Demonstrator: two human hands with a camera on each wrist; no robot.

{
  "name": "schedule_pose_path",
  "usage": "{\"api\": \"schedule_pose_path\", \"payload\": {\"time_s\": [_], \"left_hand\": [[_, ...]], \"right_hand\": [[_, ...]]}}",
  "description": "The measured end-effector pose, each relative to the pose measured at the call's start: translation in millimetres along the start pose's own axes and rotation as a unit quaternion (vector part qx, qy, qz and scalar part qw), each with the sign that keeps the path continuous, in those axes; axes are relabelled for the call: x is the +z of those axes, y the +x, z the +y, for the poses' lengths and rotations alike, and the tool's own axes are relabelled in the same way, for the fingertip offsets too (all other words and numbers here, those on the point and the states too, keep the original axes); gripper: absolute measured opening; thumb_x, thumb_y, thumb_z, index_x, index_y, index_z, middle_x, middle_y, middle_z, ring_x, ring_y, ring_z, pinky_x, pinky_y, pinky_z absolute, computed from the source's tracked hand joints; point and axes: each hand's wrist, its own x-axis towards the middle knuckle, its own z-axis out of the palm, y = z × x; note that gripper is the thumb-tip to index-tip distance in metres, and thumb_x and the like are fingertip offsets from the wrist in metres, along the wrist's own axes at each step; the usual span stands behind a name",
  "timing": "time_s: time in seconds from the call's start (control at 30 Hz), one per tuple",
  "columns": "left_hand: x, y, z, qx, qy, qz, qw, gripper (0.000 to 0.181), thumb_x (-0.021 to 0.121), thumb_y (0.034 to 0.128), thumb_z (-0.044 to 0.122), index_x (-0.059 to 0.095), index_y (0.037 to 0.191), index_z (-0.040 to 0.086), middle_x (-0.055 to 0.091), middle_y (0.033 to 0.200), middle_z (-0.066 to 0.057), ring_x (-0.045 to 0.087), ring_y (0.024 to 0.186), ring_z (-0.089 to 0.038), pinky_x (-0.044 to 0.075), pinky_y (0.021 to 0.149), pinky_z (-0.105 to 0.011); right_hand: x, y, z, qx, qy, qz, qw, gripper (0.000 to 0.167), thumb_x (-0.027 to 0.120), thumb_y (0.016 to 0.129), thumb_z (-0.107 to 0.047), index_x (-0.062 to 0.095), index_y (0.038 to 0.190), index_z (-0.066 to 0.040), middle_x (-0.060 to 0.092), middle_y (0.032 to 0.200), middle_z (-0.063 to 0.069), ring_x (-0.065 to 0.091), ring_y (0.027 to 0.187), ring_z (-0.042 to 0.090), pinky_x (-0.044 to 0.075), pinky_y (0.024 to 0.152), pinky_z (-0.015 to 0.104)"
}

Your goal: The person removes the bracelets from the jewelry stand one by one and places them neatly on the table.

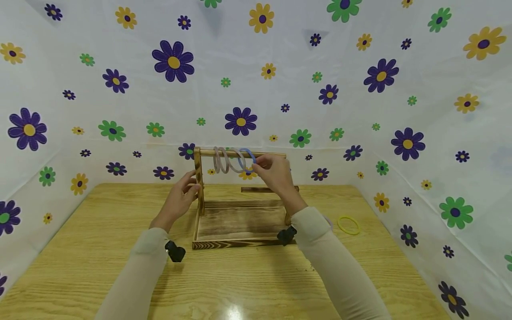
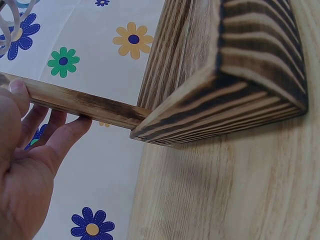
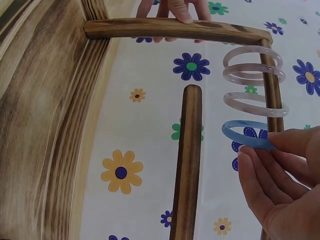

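Note:
A wooden bangle stand (image 1: 240, 244) sits on the table, its upper rod (image 1: 208, 153) carried by a left post (image 1: 201, 195). My left hand (image 1: 178, 201) holds that post, thumb on one side and fingers on the other. Between thumb and fingertips, my right hand (image 1: 274, 174) pinches a blue bangle (image 3: 245, 140), which encircles the upper rod near its free right end. Further left on the same rod hang three pale pinkish bangles (image 3: 250, 109). A shorter lower rod (image 1: 260, 190) is partly hidden behind my right wrist.
On the table (image 1: 120, 213), right of the stand, lies a yellow bangle (image 1: 348, 217). Beside it a purple bangle (image 1: 329, 222) is mostly covered by my right sleeve. A flower-printed sheet (image 1: 280, 89) surrounds the back and sides.

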Motion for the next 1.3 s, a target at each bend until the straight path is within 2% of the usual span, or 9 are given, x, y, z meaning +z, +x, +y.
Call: {"api": "schedule_pose_path", "payload": {"time_s": [0.2, 0.4, 0.77, 1.13, 1.3], "left_hand": [[0.4, 0.1, 0.3, -0.008, 0.001, 0.0, 1.0, 0.058, 0.045, 0.1115, 0.026, 0.025, 0.165, 0.018, 0.052, 0.143, -0.025, 0.06, 0.128, -0.043, 0.052, 0.11, -0.056], [0.7, 1.0, -0.5, 0.0, 0.004, 0.0, 1.0, 0.057, 0.044, 0.1118, 0.026, 0.026, 0.165, 0.018, 0.053, 0.142, -0.025, 0.06, 0.126, -0.043, 0.053, 0.109, -0.057], [0.4, 1.5, -1.1, 0.0, -0.001, -0.003, 1.0, 0.057, 0.045, 0.1115, 0.024, 0.025, 0.165, 0.017, 0.053, 0.141, -0.025, 0.06, 0.126, -0.043, 0.053, 0.109, -0.056], [-0.4, 1.5, -0.8, 0.002, 0.001, -0.003, 1.0, 0.057, 0.044, 0.1118, 0.025, 0.024, 0.165, 0.017, 0.052, 0.142, -0.026, 0.059, 0.128, -0.043, 0.053, 0.109, -0.057], [-0.2, 1.6, -1.0, 0.002, 0.004, -0.002, 1.0, 0.057, 0.044, 0.1118, 0.024, 0.026, 0.165, 0.017, 0.053, 0.142, -0.026, 0.059, 0.129, -0.043, 0.053, 0.109, -0.056]], "right_hand": [[-2, -0.1, 2, -0.009, -0.003, 0.002, 1.0, 0.017, 0.074, 0.095, -0.014, 0.078, 0.104, 0.001, 0.079, 0.097, 0.017, 0.077, 0.087, 0.03, 0.065, 0.074, 0.035], [-5, 0.0, 4, -0.008, -0.004, 0.003, 1.0, 0.018, 0.074, 0.095, -0.014, 0.078, 0.104, 0.001, 0.079, 0.098, 0.017, 0.077, 0.087, 0.031, 0.066, 0.075, 0.036], [-10, -0.3, 8, -0.014, -0.003, 0.007, 0.9999, 0.018, 0.074, 0.095, -0.013, 0.078, 0.104, 0.001, 0.079, 0.097, 0.018, 0.077, 0.084, 0.029, 0.065, 0.071, 0.03], [-17, -1.8, 14, -0.001, 0.005, 0.012, 0.9999, 0.019, 0.074, 0.095, -0.014, 0.078, 0.104, 0.001, 0.08, 0.096, 0.017, 0.077, 0.081, 0.028, 0.061, 0.065, 0.025], [-21, -2.8, 16, 0.004, 0.009, 0.015, 0.9998, 0.019, 0.075, 0.094, -0.013, 0.078, 0.105, 0.001, 0.079, 0.098, 0.018, 0.078, 0.083, 0.028, 0.061, 0.067, 0.025]]}}
